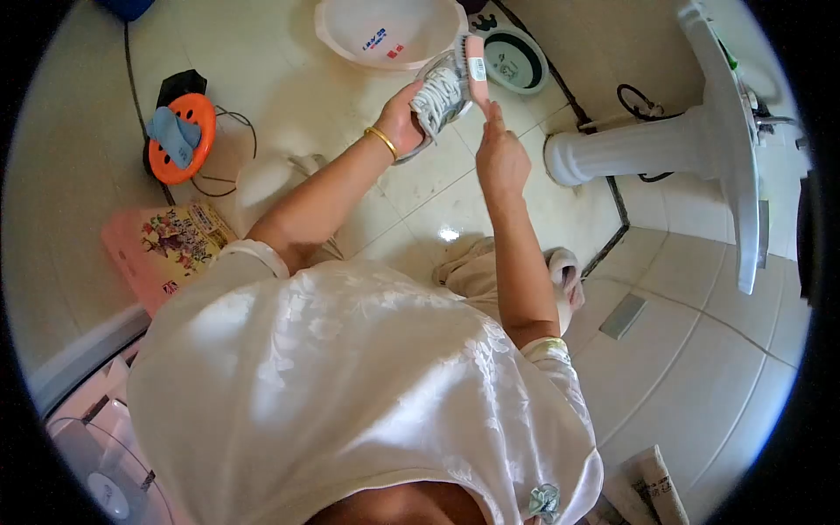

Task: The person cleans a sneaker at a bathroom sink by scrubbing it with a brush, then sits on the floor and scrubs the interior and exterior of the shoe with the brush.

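My left hand [401, 121] holds a gray shoe [456, 107] out in front of me, near the white tub [429, 31]. My right hand [503, 163] grips a pink brush [476, 73]. The long brush lies right beside the shoe's toe end, bristles [462, 54] facing it. The laces [437, 93] look soft and bumpy; the brush back looks smooth.

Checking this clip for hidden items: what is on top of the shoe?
White laces criss-cross the top of the shoe; the pink brush is at its edge. The left hand covers part of its rear, and its underside cannot be seen.
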`<state>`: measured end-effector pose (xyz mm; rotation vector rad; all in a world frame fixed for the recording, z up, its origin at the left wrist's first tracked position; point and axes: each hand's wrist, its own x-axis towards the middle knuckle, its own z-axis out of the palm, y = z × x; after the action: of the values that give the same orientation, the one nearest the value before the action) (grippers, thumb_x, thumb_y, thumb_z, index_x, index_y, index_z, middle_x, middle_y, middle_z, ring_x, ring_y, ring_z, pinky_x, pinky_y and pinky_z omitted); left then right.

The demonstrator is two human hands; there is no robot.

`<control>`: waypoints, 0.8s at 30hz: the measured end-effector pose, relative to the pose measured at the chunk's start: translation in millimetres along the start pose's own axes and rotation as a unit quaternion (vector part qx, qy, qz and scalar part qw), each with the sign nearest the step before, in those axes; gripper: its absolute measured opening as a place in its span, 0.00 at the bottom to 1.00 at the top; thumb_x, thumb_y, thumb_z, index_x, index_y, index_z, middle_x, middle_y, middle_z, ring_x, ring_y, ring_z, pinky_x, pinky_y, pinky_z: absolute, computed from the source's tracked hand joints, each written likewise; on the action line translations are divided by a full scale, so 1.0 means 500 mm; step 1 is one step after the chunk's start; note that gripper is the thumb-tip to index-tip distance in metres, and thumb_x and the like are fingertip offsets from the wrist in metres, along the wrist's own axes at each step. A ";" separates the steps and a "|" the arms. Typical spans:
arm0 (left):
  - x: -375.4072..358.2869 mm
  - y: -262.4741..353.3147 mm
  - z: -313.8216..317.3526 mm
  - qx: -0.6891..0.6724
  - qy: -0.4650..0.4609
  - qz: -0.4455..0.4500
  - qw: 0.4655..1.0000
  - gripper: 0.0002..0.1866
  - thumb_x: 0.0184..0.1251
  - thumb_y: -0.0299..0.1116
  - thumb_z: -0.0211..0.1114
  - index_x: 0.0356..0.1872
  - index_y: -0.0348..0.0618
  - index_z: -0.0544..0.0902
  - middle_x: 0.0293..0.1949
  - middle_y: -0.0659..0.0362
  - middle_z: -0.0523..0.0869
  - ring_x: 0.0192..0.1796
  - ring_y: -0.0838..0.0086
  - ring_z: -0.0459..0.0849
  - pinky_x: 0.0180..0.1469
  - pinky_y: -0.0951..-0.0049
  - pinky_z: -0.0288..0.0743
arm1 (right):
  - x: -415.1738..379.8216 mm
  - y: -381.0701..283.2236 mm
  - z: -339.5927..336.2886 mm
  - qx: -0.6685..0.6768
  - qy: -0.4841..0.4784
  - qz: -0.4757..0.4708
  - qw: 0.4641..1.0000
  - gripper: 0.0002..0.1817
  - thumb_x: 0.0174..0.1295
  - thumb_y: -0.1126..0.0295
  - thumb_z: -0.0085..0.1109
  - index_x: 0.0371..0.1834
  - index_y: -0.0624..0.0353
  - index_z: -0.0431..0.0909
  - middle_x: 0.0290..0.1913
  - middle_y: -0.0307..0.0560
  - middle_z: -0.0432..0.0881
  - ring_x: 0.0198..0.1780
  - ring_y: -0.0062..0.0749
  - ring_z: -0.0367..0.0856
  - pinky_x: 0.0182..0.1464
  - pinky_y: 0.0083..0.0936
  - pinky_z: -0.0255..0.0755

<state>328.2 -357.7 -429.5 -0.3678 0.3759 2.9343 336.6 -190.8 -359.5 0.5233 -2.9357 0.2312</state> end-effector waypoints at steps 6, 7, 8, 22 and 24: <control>0.000 0.001 -0.067 0.436 0.103 -0.022 0.894 0.19 0.62 0.47 0.51 0.37 0.41 0.79 0.29 0.60 0.80 0.33 0.73 0.79 0.38 0.71 0.73 | -0.055 0.001 -0.011 -0.049 -0.051 -0.008 0.998 0.22 0.61 0.65 0.47 0.61 0.48 0.65 0.21 0.51 0.78 0.22 0.42 0.78 0.22 0.37 0.71; -0.047 -0.010 0.004 0.530 0.114 0.016 0.840 0.19 0.60 0.49 0.54 0.29 0.41 0.79 0.20 0.63 0.76 0.25 0.74 0.74 0.31 0.71 0.69 | -0.042 0.037 -0.004 -0.041 -0.041 0.009 0.998 0.22 0.61 0.66 0.47 0.60 0.49 0.65 0.21 0.51 0.78 0.22 0.41 0.78 0.22 0.37 0.71; -0.047 -0.014 0.011 0.588 0.127 -0.002 0.799 0.21 0.59 0.50 0.54 0.31 0.39 0.80 0.24 0.59 0.78 0.29 0.70 0.76 0.36 0.69 0.69 | -0.017 0.070 0.001 -0.032 -0.021 0.024 0.999 0.22 0.61 0.66 0.47 0.60 0.49 0.66 0.21 0.51 0.78 0.22 0.40 0.79 0.22 0.36 0.71; 0.027 -0.048 -0.141 0.755 -0.054 0.195 0.624 0.19 0.61 0.41 0.54 0.47 0.37 0.73 0.39 0.55 0.78 0.41 0.73 0.76 0.46 0.72 0.69 | -0.096 -0.021 -0.055 -0.047 -0.080 -0.098 0.991 0.20 0.62 0.66 0.46 0.59 0.46 0.66 0.23 0.51 0.78 0.23 0.44 0.78 0.23 0.38 0.71; 0.041 -0.042 -0.183 0.724 -0.072 0.122 0.676 0.19 0.61 0.41 0.56 0.49 0.39 0.72 0.36 0.58 0.78 0.38 0.78 0.75 0.43 0.76 0.70 | -0.095 -0.011 -0.047 -0.036 -0.038 -0.111 0.992 0.20 0.61 0.67 0.47 0.59 0.46 0.67 0.22 0.51 0.78 0.22 0.42 0.78 0.23 0.37 0.71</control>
<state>333.0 -359.2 -525.3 0.1885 2.4746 1.8175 385.7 -176.0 -344.1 0.8568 -2.9124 0.0798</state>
